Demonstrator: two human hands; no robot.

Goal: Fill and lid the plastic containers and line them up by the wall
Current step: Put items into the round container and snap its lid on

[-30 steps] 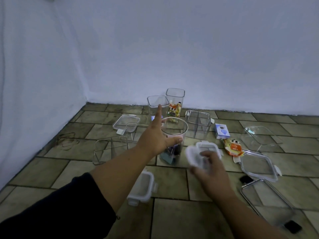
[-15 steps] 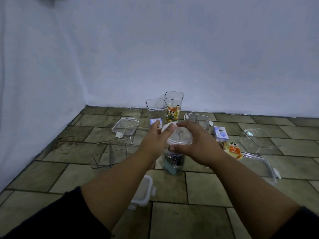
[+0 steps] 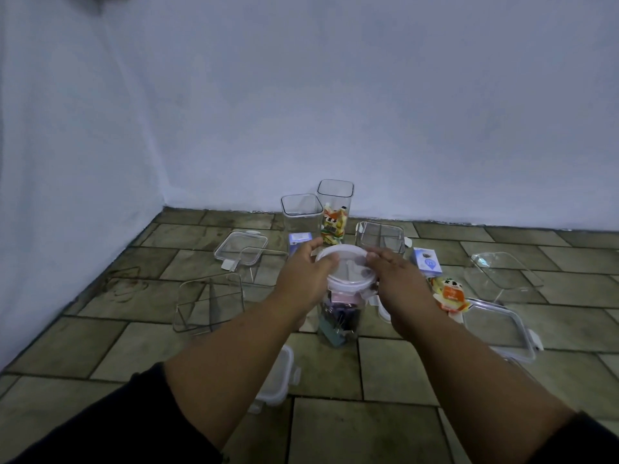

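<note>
A round clear container (image 3: pixel 340 321) with dark and teal items inside stands on the tiled floor in the middle. A round white-rimmed lid (image 3: pixel 348 267) sits on its top. My left hand (image 3: pixel 308 274) grips the lid's left edge and my right hand (image 3: pixel 397 283) presses on its right edge. Behind stand two tall square containers: a lower one (image 3: pixel 299 212) with a blue box, and a taller one (image 3: pixel 335 209) holding colourful snack packets. Neither has a lid.
Empty clear tubs lie left (image 3: pixel 209 303) and behind right (image 3: pixel 380 237). Loose lids rest at back left (image 3: pixel 239 249), right (image 3: pixel 500 324) and near my left forearm (image 3: pixel 279 376). A blue box (image 3: pixel 427 259) and an orange snack packet (image 3: pixel 450 293) lie at right. The wall (image 3: pixel 368 112) rises behind.
My right hand picked the round lid up from the floor and carried it onto the round container. My left hand shifted from the container's rim to the lid's edge.
</note>
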